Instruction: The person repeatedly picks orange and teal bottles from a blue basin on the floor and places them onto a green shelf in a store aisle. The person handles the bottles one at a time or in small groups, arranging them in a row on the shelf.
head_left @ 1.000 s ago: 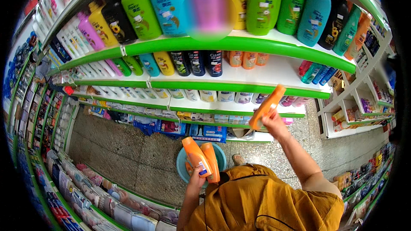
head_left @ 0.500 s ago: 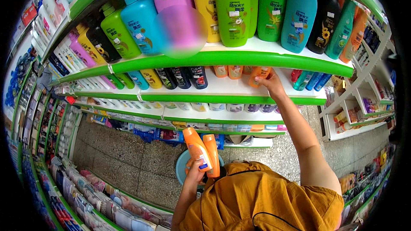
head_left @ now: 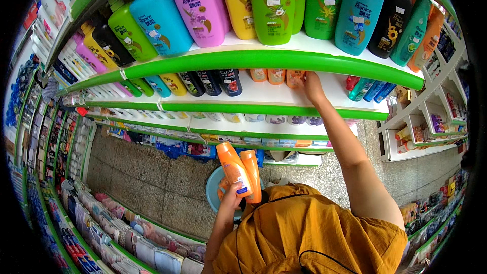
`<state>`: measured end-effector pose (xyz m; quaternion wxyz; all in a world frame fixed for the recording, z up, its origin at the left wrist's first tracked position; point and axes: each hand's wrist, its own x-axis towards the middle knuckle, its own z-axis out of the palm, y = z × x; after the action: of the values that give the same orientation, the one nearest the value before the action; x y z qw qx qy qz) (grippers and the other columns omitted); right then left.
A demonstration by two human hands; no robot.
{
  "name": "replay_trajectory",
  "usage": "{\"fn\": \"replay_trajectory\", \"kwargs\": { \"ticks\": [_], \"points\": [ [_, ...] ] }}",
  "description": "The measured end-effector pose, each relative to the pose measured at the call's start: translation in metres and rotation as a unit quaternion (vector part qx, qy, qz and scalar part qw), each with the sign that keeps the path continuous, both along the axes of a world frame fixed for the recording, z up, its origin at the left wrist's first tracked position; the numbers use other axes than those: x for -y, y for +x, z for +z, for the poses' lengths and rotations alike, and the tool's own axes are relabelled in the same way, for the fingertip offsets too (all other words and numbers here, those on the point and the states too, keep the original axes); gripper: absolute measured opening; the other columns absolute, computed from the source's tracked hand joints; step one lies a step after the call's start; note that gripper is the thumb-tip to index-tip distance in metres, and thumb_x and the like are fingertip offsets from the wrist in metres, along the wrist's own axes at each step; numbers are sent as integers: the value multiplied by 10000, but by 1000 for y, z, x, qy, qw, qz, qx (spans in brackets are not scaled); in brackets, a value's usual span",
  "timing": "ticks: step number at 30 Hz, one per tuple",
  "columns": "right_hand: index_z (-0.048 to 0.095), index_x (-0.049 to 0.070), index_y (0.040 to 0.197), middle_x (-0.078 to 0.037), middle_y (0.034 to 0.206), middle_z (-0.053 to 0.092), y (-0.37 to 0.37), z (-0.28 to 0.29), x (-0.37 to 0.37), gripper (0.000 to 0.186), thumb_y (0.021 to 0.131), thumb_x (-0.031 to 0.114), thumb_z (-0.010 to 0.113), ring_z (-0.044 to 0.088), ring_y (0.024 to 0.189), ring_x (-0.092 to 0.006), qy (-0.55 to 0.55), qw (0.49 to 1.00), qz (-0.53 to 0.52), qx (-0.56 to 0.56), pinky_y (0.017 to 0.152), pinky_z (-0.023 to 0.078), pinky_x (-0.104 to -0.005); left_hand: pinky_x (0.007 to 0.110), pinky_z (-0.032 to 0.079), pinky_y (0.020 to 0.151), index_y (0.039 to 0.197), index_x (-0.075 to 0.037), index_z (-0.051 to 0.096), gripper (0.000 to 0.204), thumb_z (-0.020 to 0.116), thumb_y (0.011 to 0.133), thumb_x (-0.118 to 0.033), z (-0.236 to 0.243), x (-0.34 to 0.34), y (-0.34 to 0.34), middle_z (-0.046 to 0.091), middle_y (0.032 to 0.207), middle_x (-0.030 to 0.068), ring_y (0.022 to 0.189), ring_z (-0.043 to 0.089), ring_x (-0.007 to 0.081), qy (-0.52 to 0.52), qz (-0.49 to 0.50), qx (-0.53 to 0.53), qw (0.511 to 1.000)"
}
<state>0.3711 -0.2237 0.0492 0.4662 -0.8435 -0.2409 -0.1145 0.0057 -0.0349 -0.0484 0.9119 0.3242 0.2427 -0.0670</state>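
Note:
My left hand point(head_left: 230, 197), low near my body, is closed around an orange shampoo bottle point(head_left: 234, 170). A second orange bottle point(head_left: 251, 166) is tucked against it, also carried on that side; its lower part is partly covered. My right hand point(head_left: 312, 87) reaches onto the second shelf, fingers closed at the right side of another orange bottle point(head_left: 294, 77). That bottle stands in line with two similar orange bottles point(head_left: 276, 75) to its left. The upper shelf's edge cuts off their tops.
A green-edged shelf point(head_left: 243, 60) above holds large shampoo bottles in several colours. Dark bottles point(head_left: 231, 82) stand left of the orange ones, teal and blue bottles point(head_left: 373, 90) to the right. A light-blue basin point(head_left: 214, 180) sits on the floor near my left hand.
My right hand has moved the orange bottle slightly left and back, bringing it upright beside the other orange ones. My left hand still holds its two bottles.

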Motion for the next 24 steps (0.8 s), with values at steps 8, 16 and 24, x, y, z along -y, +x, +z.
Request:
{"fn": "replay_trajectory", "kwargs": {
  "ticks": [8, 16, 24],
  "points": [
    [488, -26, 973, -141, 852, 575, 9, -4, -3, 338, 693, 72, 651, 543, 725, -208, 14, 999, 1, 32, 658, 447, -304, 345, 421, 851, 1172, -45, 370, 468, 554, 762, -179, -15, -2, 3, 469, 1090, 55, 1014, 490, 186, 19, -3, 48, 999],
    [504, -7, 939, -77, 815, 543, 27, 0, -17, 233, 727, -5, 603, 520, 714, -135, 99, 993, 54, 25, 631, 441, -270, 333, 431, 820, 1170, -32, 386, 487, 565, 739, -172, 11, 7, 16, 494, 1068, 58, 968, 514, 180, 70, 5, 54, 996],
    [479, 8, 1072, -123, 977, 555, 0, 27, 3, 370, 744, 81, 634, 532, 904, -173, 29, 998, 27, 46, 732, 447, -289, 361, 428, 846, 1191, -39, 375, 540, 575, 726, -226, 24, 8, 43, 486, 1104, 76, 1004, 508, 198, 106, -13, 118, 987]
  ]
}}
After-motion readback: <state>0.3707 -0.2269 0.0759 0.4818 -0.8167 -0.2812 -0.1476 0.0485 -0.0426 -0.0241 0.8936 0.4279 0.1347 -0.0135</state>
